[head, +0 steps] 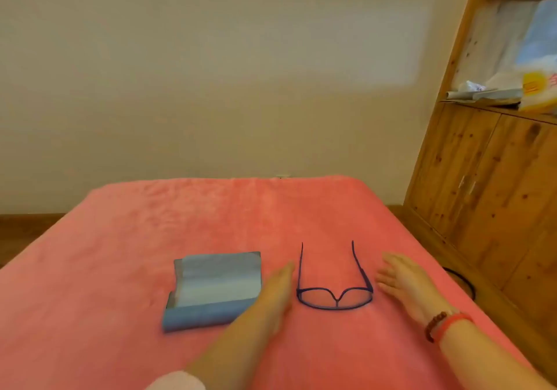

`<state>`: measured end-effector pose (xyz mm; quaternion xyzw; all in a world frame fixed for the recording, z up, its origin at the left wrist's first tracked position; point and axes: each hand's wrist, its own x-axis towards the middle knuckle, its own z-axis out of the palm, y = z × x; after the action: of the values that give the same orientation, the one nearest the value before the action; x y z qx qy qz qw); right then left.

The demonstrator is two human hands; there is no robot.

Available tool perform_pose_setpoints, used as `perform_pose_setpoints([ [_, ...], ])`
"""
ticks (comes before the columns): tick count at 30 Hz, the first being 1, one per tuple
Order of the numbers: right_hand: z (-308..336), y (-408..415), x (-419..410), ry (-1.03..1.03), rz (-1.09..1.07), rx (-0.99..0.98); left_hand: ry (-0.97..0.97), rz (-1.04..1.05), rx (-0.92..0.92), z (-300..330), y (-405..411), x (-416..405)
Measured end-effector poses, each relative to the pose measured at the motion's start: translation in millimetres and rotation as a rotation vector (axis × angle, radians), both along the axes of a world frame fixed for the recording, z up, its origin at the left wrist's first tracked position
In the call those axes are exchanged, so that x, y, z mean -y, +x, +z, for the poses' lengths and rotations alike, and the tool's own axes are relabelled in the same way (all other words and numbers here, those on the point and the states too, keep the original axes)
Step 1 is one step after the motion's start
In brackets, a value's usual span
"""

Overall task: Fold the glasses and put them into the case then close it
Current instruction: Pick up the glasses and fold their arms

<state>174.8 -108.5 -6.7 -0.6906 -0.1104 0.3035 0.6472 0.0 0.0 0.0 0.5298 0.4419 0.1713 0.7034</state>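
Head view, glasses [334, 294]: lying unfolded at lower centre, temples pointing away.
Left hand [278, 290]: being held flat and empty beside them.
Right hand [404, 278]: spread, empty, likely flanking for folding.
Case [212, 287]: lying open at lower left, awaiting them.

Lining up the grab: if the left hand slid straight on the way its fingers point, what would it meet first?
Likely nothing: the left hand points up the gap between case and glasses, though it may brush the near temple.

Pink-blanketed bed [150, 239] carries open blue case [211, 290], glasses [334, 297] (arms unfolded).
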Motion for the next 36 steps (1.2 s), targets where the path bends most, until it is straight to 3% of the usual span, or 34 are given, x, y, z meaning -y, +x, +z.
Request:
perform_pose_setpoints([
  [9, -15, 5, -10, -0.131, 0.02, 0.026, 0.053, -0.002, -0.049, -21, 11, -10],
  [19, -19, 10, -20, -0.334, 0.139, 0.191, 0.257, -0.037, -0.252, -28, 21, -12],
  [36, -25, 11, -16, -0.351, 0.198, 0.226, 0.368, -0.021, -0.379, -30, 24, -12],
])
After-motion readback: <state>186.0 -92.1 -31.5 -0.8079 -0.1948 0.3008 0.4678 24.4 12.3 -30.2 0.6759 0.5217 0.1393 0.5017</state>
